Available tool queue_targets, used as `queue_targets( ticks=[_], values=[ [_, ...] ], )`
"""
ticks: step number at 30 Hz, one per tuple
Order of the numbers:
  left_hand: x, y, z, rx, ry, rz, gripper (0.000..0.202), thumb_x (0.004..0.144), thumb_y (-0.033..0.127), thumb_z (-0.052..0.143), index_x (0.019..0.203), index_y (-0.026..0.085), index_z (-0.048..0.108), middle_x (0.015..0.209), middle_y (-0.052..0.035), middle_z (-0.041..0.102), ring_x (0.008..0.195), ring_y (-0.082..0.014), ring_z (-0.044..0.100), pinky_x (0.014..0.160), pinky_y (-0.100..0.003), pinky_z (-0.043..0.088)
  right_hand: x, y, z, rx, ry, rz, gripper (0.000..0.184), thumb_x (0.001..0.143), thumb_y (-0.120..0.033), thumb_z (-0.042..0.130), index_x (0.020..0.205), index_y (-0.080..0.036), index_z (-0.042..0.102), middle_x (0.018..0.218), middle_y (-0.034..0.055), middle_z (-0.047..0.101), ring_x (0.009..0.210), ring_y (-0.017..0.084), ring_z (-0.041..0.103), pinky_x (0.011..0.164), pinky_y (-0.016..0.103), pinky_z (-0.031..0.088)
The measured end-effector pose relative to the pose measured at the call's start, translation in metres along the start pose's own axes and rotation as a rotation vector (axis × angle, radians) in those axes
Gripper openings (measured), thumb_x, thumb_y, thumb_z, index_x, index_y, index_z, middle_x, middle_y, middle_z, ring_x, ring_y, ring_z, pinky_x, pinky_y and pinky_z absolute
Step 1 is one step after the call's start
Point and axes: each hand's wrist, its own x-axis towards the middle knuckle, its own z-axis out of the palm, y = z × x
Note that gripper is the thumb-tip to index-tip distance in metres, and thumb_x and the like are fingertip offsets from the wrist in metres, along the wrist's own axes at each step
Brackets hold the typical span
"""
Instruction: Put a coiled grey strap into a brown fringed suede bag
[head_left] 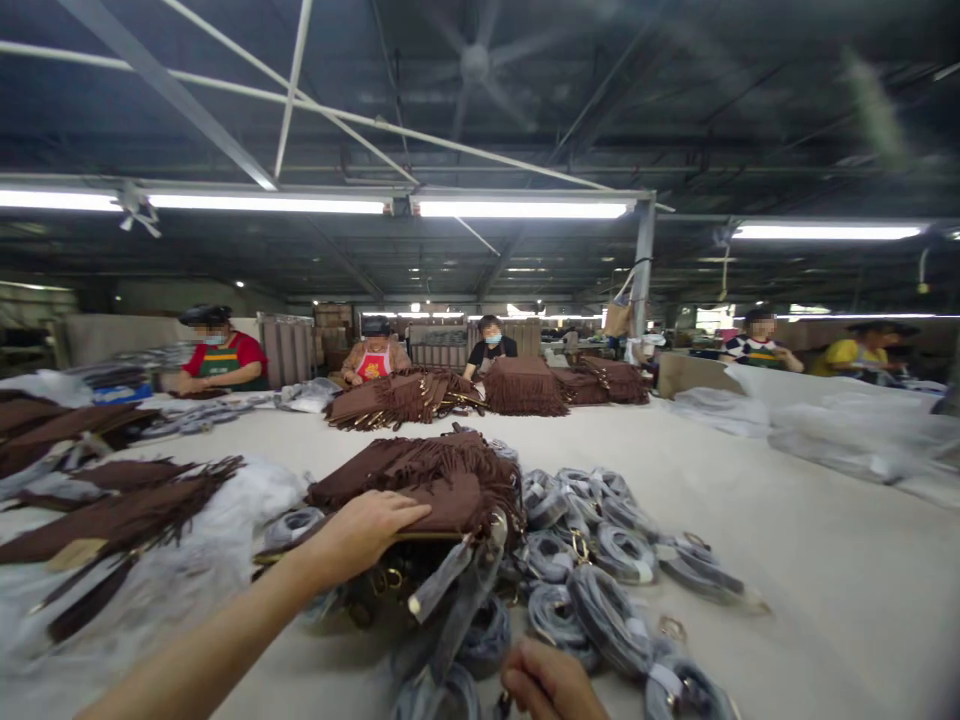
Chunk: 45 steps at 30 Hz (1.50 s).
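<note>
Cream cloth covers the long work table, the broadest item, bare on its right half so pieces can be spread and sorted.

Brown fringed bags: a stack in front of the person, flaps upward, fringe hanging over the near edge; more brown pieces lie at far left on white wrapping, which appears to keep them off the table.

Coiled straps in clear sleeves: a loose heap just right of the stack, within reach of both hands, metal clasps showing among them.

Left hand: palm down, fingers spread flat on the top bag, pressing it rather than gripping, seemingly to steady the stack.

Right hand: at the lower edge, curled closed near a strap coil; what it grips cannot be told.

Co-workers sit along the far side with similar stacks.
</note>
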Motion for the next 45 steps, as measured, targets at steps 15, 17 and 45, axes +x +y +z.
queue_targets(
  ticks=[15, 17, 45],
  values=[
    [-0.046, 0.032, 0.017, -0.295, -0.048, 0.004, 0.032, 0.092, 0.022, 0.049, 0.117, 0.027, 0.067, 0.114, -0.0026, 0.073, 0.105, -0.0219, 0.067, 0.094, -0.029, 0.047, 0.0, -0.075, -0.008, -0.54, 0.135, -0.237, 0.035, 0.097, -0.013, 0.03, 0.084, -0.022, 0.061, 0.072, 0.0019, 0.06, 0.06, 0.014, 0.057, 0.053, 0.023, 0.034],
    [-0.047, 0.033, 0.024, -0.3, -0.048, 0.006, 0.032, 0.092, 0.02, 0.049, 0.116, 0.027, 0.068, 0.113, -0.0024, 0.073, 0.105, -0.0215, 0.067, 0.093, -0.029, 0.047, 0.007, -0.078, -0.009, -0.478, 0.163, -0.189, 0.035, 0.097, -0.014, 0.032, 0.082, -0.022, 0.062, 0.071, 0.0021, 0.061, 0.061, 0.014, 0.058, 0.054, 0.022, 0.035],
    [-0.062, 0.151, 0.085, -0.12, -0.233, -0.33, 0.022, 0.09, 0.01, 0.041, 0.096, 0.018, 0.06, 0.103, -0.0106, 0.064, 0.098, -0.0249, 0.061, 0.082, -0.035, 0.051, 0.023, -0.083, -0.029, -0.64, -0.205, 0.112, 0.023, 0.09, -0.006, 0.046, 0.087, -0.021, 0.064, 0.085, 0.0028, 0.067, 0.072, 0.014, 0.062, 0.055, 0.025, 0.031]
  ],
)
